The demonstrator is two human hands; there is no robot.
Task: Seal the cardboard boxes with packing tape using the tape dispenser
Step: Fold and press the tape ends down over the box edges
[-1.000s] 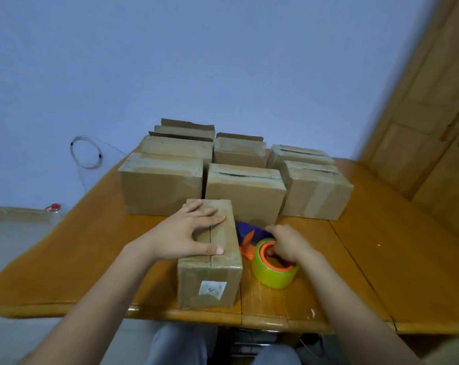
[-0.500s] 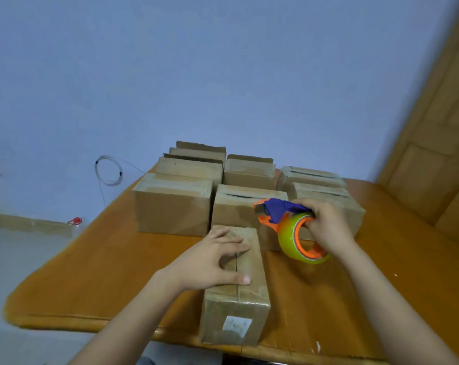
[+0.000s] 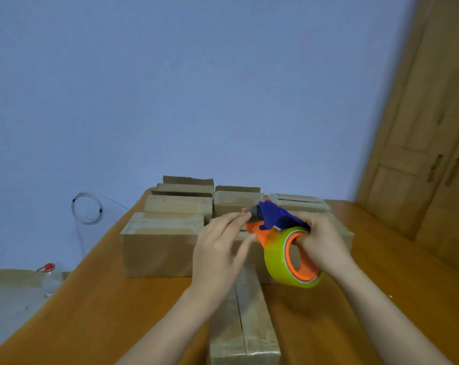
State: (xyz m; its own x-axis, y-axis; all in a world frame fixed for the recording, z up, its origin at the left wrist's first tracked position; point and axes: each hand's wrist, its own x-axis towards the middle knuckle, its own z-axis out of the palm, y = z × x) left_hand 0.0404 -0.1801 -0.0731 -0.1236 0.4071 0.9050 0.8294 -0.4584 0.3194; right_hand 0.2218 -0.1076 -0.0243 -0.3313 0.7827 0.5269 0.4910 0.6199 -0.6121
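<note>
Right grip [image 3: 320, 246] curled round tape dispenser [image 3: 278, 219]; left grip [image 3: 220, 248] at its mouth, pinch unclear. Nearest box [image 3: 257, 325] seam looks untaped; sealing not begun.

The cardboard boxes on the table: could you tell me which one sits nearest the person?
The lone box in front, its centre seam pointing away; the other boxes cluster in rows behind it.

- Legible text: none.
- Cardboard boxes [image 3: 159, 243] and tape dispenser [image 3: 277, 219]: any print is too blurred or too small to read.
</note>
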